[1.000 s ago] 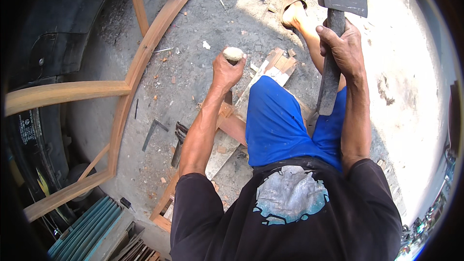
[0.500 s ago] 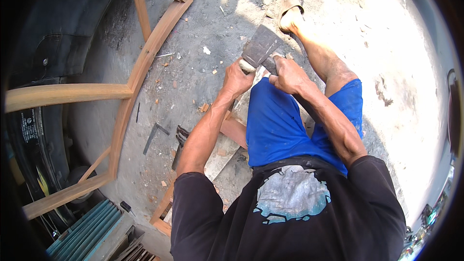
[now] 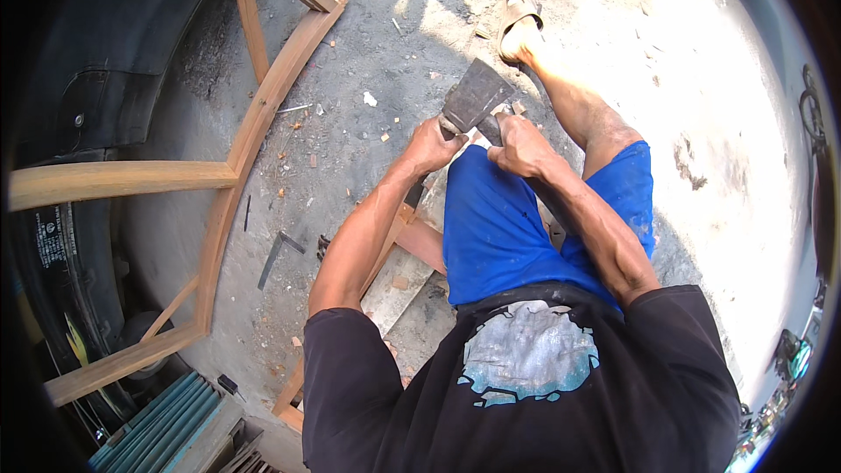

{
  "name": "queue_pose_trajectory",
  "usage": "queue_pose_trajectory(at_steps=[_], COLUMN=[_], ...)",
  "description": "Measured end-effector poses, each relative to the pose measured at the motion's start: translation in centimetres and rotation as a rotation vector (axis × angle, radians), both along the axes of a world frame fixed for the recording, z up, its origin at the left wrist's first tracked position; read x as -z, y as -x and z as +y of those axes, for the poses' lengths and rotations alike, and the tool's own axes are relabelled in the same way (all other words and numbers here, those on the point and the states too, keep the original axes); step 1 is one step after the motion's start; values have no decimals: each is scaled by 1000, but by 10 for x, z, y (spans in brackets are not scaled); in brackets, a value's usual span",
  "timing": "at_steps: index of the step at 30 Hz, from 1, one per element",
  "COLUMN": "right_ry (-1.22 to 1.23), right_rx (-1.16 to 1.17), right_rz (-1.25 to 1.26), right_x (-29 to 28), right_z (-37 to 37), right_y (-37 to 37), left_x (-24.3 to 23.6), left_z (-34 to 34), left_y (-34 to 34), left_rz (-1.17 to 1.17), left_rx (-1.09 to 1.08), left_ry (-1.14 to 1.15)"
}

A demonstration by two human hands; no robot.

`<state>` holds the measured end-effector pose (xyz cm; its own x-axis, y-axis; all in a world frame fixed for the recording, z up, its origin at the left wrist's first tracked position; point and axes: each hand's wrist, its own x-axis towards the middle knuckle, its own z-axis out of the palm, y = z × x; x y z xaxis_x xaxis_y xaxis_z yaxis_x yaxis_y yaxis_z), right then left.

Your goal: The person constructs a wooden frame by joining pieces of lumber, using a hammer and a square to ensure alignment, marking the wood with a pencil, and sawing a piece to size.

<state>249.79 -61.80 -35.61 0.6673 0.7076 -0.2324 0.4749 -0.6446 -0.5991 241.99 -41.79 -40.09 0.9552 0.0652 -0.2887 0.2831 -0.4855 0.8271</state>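
A hatchet (image 3: pixel 477 95) with a broad dark metal blade is held over my knee. My right hand (image 3: pixel 523 147) is closed round it just behind the blade, and its dark handle runs back under my right forearm. My left hand (image 3: pixel 429 147) is closed on a small pale stone-like block (image 3: pixel 449 128) at the blade's near left corner. Most of that block is hidden by the blade and my fingers. Beneath my hands and left forearm lie reddish wooden pieces (image 3: pixel 423 243) and a pale board (image 3: pixel 399 285).
A curved wooden frame (image 3: pixel 254 127) stands on the left. A metal try square (image 3: pixel 276 256) and wood chips lie on the grey floor (image 3: pixel 350 149). Teal slats (image 3: pixel 166 425) are stacked at the lower left. My sandaled foot (image 3: pixel 519 31) stretches ahead.
The blade has tipped and come slightly nearer to me. The pale block, plainer to see before, is now largely covered by it. Both hands have kept their grips.
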Motion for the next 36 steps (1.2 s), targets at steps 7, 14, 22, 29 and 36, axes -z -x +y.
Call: queue_pose_trajectory(at_steps=[7,14,22,29,36], right_ry=[-166,-33,-132,-517,-745], right_rx=[244,178,105,427,441], right_rz=[278,436,544,613,556], right_x=[-25,-39,-14,-97,-177], right_z=[10,-2,-22,-148,-161], right_y=[-8,11,36,63,85], left_x=[8,-11,14,-32,68], left_z=[13,3,23,18,103], left_y=[17,27,43,49,178], left_rz=[31,-21,116,283,396], left_rx=[-28,-17,-81,122,231], left_ry=[-9,-11,84,-334,-634])
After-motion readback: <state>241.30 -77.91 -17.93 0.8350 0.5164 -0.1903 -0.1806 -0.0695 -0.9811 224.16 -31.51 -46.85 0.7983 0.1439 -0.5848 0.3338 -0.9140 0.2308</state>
